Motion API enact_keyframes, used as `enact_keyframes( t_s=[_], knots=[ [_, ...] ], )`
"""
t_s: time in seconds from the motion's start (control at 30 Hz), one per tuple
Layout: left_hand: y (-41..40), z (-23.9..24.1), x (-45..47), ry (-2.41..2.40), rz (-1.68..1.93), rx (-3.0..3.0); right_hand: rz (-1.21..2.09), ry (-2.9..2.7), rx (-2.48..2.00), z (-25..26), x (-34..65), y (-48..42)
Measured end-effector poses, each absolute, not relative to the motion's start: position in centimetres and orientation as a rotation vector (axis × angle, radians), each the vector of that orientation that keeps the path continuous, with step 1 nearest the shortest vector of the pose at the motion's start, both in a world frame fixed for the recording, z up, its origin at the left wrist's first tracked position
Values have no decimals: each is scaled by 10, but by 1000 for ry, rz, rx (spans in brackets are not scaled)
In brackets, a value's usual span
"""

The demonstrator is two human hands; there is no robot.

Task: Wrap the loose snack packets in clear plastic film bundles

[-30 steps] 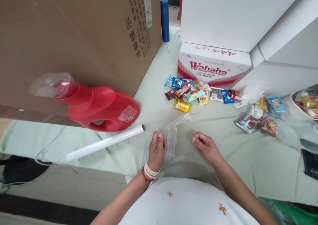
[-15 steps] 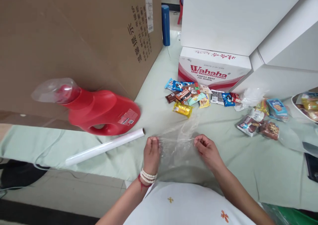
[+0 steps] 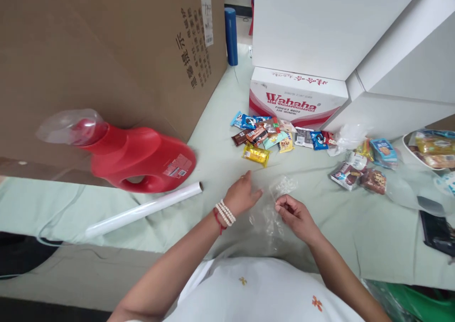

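Observation:
A crumpled sheet of clear plastic film (image 3: 275,203) lies on the pale green cloth (image 3: 220,146) in front of me. My right hand (image 3: 293,215) pinches the film's near edge with fingers closed. My left hand (image 3: 243,194), with a bead bracelet on the wrist, reaches forward past the film with fingers stretched out and nothing in them. Just beyond it lies a yellow snack packet (image 3: 256,154) at the front of a pile of wrapped snacks (image 3: 270,134).
A red detergent jug (image 3: 135,158) lies on its side by a big cardboard box (image 3: 106,51). A white roll of film (image 3: 142,210) lies left. A Wahaha carton (image 3: 296,99), white boxes (image 3: 320,23), more snacks (image 3: 359,172) and a blue bottle (image 3: 231,30) stand around.
My left hand has let go of the film and moved forward with fingers opening. The film, stretched between both hands before, has collapsed into a crumple held by the right hand.

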State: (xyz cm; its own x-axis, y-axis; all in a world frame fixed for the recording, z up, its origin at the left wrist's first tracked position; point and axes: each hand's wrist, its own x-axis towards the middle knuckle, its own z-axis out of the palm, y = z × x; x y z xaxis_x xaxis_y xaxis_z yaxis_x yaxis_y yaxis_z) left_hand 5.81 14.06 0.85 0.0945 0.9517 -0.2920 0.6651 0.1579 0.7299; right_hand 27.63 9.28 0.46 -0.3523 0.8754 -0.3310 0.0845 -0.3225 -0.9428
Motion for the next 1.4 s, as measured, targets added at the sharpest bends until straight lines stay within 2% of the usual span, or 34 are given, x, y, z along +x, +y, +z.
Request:
enact_keyframes(
  t_s=[0.27, 0.37, 0.47, 0.57, 0.8, 1.1, 1.4],
  knots=[
    [133, 4, 86, 1482, 448, 1276, 1589, -1484, -1275, 2, 284, 92],
    [128, 8, 90, 1277, 436, 1167, 1467, -1617, -1273, 1, 281, 95],
    [126, 9, 85, 1061, 466, 869, 1495, -1572, -1290, 0, 280, 98],
    [126, 4, 76, 1091, 582, 576, 1523, -1471, -1329, 2, 283, 97],
    [124, -4, 63, 1167, 800, 331, 1401, -1364, -1390, 5, 294, 88],
    [120, 8, 68, 1155, 887, 244, 1479, -1173, -1463, -4, 300, 83],
    [116, -11, 57, 1554, 1149, 626, 1362, -1161, -1559, -9, 319, 83]
  ],
)
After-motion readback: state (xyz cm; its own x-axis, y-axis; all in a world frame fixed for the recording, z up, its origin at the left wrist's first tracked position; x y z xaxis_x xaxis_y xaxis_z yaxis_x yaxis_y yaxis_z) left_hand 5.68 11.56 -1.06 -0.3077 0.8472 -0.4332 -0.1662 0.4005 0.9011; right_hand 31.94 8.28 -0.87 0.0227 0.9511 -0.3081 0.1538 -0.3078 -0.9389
